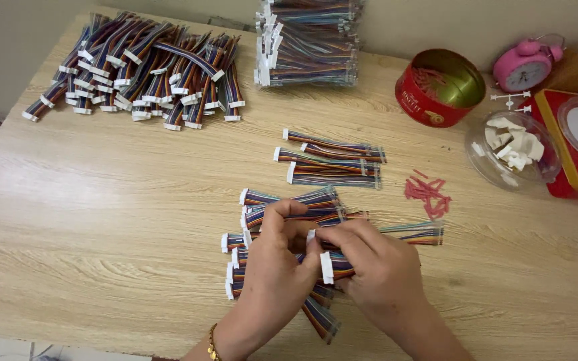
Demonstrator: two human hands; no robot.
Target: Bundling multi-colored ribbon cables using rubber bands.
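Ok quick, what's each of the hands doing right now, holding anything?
Left hand: closed on a bunch of short multicoloured ribbon cables with white plastic connectors.
Right hand: fingers pinching the same bunch, by a white connector.

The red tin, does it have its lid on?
No, the red tin stands open on the table, and you can see down into its shiny gold inside.

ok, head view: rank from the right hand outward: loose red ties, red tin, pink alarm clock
From the right hand:
1. Loose red ties, on the table just beyond it.
2. Red tin, farther back.
3. Pink alarm clock, back right corner.
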